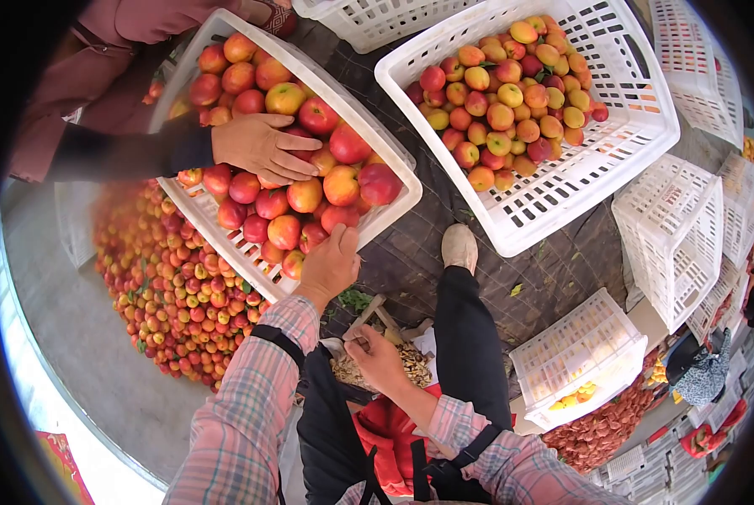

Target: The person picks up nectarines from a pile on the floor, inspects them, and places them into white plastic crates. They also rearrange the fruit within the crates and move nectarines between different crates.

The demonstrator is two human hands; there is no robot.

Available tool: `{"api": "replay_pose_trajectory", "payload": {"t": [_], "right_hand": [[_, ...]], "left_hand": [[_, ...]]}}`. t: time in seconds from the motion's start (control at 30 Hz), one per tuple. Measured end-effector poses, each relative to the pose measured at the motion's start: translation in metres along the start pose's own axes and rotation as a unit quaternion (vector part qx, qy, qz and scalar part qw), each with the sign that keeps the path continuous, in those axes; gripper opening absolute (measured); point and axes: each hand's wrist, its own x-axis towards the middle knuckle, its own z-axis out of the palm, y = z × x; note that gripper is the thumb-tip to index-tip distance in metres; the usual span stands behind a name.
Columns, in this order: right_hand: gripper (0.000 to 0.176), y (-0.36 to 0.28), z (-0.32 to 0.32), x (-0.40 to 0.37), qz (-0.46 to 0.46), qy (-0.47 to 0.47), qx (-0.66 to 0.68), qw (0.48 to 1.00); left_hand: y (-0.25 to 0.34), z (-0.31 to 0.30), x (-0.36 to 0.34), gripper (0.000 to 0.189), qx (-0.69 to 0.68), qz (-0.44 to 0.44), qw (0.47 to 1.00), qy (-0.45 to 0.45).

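My left hand (330,263) is at the near rim of a white plastic crate (394,198) filled with large nectarines (305,195). Its fingers are bent, with the tips up against a red nectarine (340,216); what lies under the fingers is hidden. Above my knees, my right hand (379,360) is held with fingers curled in and nothing visible in it. Another person's hand (265,149), coming from a dark sleeve (183,145) at the left, lies spread over the fruit in the same crate.
A second white crate (596,181) of smaller nectarines (503,109) stands at the upper right. A big heap of fruit (183,295) covers the floor at left. More white crates (671,227) stack along the right, one holding yellow fruit (575,396). My shoe (459,248) rests on dark ground sheeting (528,286).
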Motion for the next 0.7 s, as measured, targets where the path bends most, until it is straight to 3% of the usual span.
{"api": "replay_pose_trajectory", "payload": {"t": [0.17,0.23,0.3,0.33,0.37,0.43,0.5,0.53,0.57,0.63,0.7], "right_hand": [[0.019,-0.046,-0.027,0.007,-0.050,-0.018,-0.058,0.997],[0.018,-0.061,-0.042,0.011,-0.132,0.008,-0.060,0.989],[0.022,-0.080,-0.063,0.022,-0.204,0.043,-0.174,0.963],[0.024,-0.089,-0.072,0.029,-0.255,0.065,-0.245,0.933],[0.028,-0.112,-0.081,0.037,-0.352,0.101,-0.344,0.865],[0.037,-0.153,-0.093,0.055,-0.457,0.148,-0.433,0.763],[0.042,-0.185,-0.099,0.078,-0.486,0.158,-0.508,0.693],[0.037,-0.191,-0.102,0.092,-0.479,0.140,-0.555,0.665],[0.037,-0.191,-0.103,0.105,-0.481,0.133,-0.559,0.662],[0.031,-0.184,-0.104,0.129,-0.497,0.135,-0.695,0.502],[0.030,-0.186,-0.103,0.134,-0.493,0.124,-0.718,0.475]], "left_hand": [[-0.003,0.005,-0.003,0.035,0.009,0.000,1.000,0.006],[-0.002,0.005,-0.005,0.034,0.010,-0.004,1.000,0.011],[-0.004,0.008,-0.001,0.033,0.012,-0.004,1.000,0.021],[-0.004,0.010,-0.002,0.031,0.025,0.002,0.999,0.025],[-0.005,0.012,-0.005,0.029,0.038,0.008,0.999,0.027],[-0.003,0.009,-0.004,0.029,0.025,-0.020,0.999,0.001],[-0.004,0.009,-0.004,0.030,0.046,0.015,0.999,0.019],[-0.003,0.009,-0.004,0.032,0.055,0.023,0.998,0.034],[-0.002,0.009,-0.003,0.032,0.052,0.016,0.998,0.038],[-0.001,0.009,-0.002,0.038,0.073,0.013,0.997,0.021],[-0.001,0.008,-0.003,0.037,0.062,0.013,0.998,0.024]]}}
